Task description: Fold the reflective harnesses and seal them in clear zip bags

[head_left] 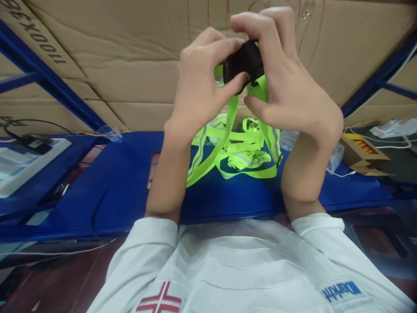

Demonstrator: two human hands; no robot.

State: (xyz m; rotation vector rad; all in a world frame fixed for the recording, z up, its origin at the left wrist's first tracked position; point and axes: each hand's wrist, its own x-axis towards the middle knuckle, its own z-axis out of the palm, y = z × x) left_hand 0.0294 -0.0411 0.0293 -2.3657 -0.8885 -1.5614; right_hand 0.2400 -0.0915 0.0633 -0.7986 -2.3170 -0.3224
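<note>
Case (239,60): black, at 12 o'clock in view, raised above the blue desk (107,187). Left hand (203,80): closed on the case, thumb across its near face, fingers along the top. Right hand (286,84): arched round the case's 3 o'clock side, thumb well apart from forefinger; cannot tell whether it grips. Straps (243,160): lime, grey-striped, hanging from case to a loose heap on the desk. Phone (152,171) at the heap's 9 o'clock, partly hidden; box (360,156) at 3 o'clock.

A workshop, apparently; blue framed bench (124,187); printed cardboard backing (130,65).
</note>
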